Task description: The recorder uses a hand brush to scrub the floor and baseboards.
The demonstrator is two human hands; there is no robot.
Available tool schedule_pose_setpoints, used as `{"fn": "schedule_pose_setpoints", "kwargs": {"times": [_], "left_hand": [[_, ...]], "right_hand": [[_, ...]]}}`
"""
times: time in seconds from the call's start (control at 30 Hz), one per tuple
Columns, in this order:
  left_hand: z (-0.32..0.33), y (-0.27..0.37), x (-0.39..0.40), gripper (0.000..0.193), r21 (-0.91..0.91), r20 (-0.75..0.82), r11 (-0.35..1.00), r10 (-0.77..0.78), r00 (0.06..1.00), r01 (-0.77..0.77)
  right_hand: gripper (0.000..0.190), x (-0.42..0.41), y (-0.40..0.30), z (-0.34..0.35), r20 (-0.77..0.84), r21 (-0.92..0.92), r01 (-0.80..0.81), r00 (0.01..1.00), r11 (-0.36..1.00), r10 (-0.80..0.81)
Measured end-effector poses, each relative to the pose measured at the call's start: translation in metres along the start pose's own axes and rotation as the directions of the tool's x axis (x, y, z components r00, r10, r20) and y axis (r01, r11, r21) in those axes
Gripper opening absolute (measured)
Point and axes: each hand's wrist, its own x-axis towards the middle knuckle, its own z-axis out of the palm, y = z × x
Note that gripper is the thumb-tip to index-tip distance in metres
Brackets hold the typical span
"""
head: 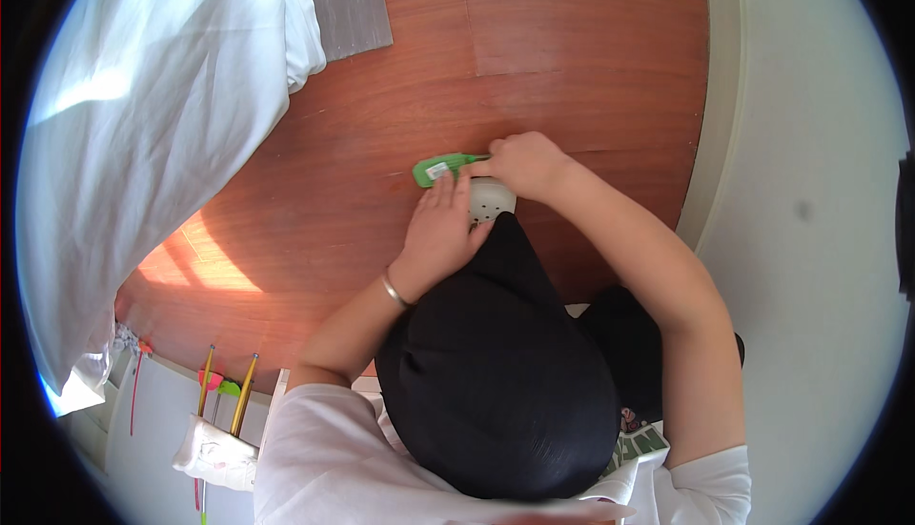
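Observation:
A light-coloured clog (493, 200) with small round holes sits at the end of my bent, black-trousered leg. My left hand (447, 221) lies palm down against the clog's side, its fingers reaching towards a green plastic tool (431, 170). That tool has a broad flat end with a small white label, and narrows to the right. Around its narrow end the fingers of my right hand (527, 164) are closed, just beyond the toe of the clog. Fingers hide part of the tool, so its exact kind cannot be told.
Reddish wood flooring (400, 110) surrounds my foot. A white curtain (193, 60) hangs at left, beside a grey panel (350, 7). On the right runs a white wall (793, 168). At lower left, a white fabric pouch (218, 453) holds several sticks.

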Motion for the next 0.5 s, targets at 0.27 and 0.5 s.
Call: {"fn": "schedule_pose_setpoints", "kwargs": {"times": [0.27,0.5], "left_hand": [[0.018,-0.059,-0.049,0.086,0.213,-0.168,0.929,-0.27,0.948,0.302],[0.033,0.022,0.035,0.066,0.213,0.03,0.945,0.248,0.968,-0.249]], "right_hand": [[0.04,0.074,-0.075,0.033,-0.164,0.182,0.034,0.986,0.983,-0.004],[0.028,-0.094,0.053,0.056,-0.213,0.308,-0.245,0.924,0.919,0.318]]}}
